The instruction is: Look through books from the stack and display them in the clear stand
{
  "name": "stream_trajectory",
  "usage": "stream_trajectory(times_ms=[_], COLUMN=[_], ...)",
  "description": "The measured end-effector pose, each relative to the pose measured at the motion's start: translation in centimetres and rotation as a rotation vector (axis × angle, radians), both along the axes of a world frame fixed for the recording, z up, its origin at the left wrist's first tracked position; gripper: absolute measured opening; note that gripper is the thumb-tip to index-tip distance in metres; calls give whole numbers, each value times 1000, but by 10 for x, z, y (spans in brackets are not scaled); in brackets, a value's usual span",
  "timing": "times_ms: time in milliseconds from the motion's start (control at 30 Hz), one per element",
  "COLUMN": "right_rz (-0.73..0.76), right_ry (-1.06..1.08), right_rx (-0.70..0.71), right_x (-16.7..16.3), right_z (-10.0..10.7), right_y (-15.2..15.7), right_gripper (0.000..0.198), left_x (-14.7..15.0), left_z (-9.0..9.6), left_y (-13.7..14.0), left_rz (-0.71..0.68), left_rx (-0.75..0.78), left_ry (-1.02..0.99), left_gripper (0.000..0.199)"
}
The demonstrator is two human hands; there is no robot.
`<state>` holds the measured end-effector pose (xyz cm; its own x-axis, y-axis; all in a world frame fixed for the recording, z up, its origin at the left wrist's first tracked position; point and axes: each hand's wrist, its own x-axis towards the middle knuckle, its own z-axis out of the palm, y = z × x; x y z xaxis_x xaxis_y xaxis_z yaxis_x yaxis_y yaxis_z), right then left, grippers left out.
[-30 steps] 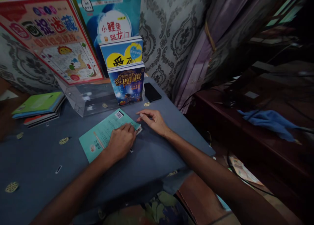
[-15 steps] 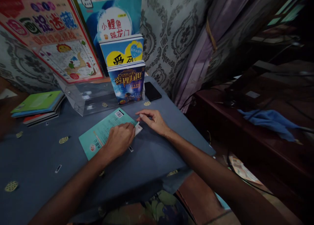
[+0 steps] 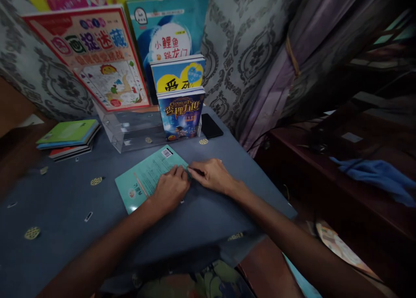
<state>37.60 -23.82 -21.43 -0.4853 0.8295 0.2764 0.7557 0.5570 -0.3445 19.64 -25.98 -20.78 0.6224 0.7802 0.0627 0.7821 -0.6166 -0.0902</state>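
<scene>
A teal paperback book lies flat with its barcode side up on a dark blue tablecloth. My left hand rests over the book's right side, fingers curled and pressed on its edge. Close beside it, my right hand is closed in a pinch, thumb and forefinger at the book's right edge. What exactly sits between those fingertips is too small to see. The lower right part of the book is hidden under my left hand and wrist.
Behind the book stands a clear acrylic rack holding upright children's books, among them a blue one in front. A black phone lies right of it. Several books are stacked at the left. The table edge drops off at right.
My right hand has moved in to the book's edge and its fingers have closed into a pinch. The white pages that showed at the corner are now covered. The view has shifted slightly.
</scene>
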Motion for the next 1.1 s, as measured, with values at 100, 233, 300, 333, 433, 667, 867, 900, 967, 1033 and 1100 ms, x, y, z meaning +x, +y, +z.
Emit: stream_trajectory(times_ms=[100,233,300,333,433,667,867,900,967,1033,1100], right_rz=[9,-21,-46,-58,-81,-119,148,192,246,269,279], right_ry=[-130,-193,-194,-191,-191,-274,-82,-59,-34,-36,-58], right_rx=[10,17,14,6,-38,-89,-42,-44,-57,-63,-57], right_x=[1,6,8,8,5,-20,1,5,12,13,12], right_z=[2,-2,-5,-7,-9,-6,-16,-18,-21,-22,-19], right_y=[-14,-30,-33,-33,-25,1,0,1,7,14,23], right_gripper=[26,24,25,26,28,30,43,45,42,39,37], left_x=[-14,-55,-80,-92,-113,-109,-111,-112,-112,-111,-111], left_z=[4,6,1,-2,-12,-23,-26,-26,-27,-28,-28], left_y=[4,17,25,29,33,24,25,25,25,24,23], left_rz=[-67,-85,-15,3,-18,29,36,40,49,56,63], left_rx=[-36,-96,-67,-62,-63,17,4,1,-4,-1,4], left_ry=[-91,-240,-244,-249,-296,-316,-352,-359,-371,-376,-371], left_gripper=[28,31,35,38,42,42,41,41,41,41,41])
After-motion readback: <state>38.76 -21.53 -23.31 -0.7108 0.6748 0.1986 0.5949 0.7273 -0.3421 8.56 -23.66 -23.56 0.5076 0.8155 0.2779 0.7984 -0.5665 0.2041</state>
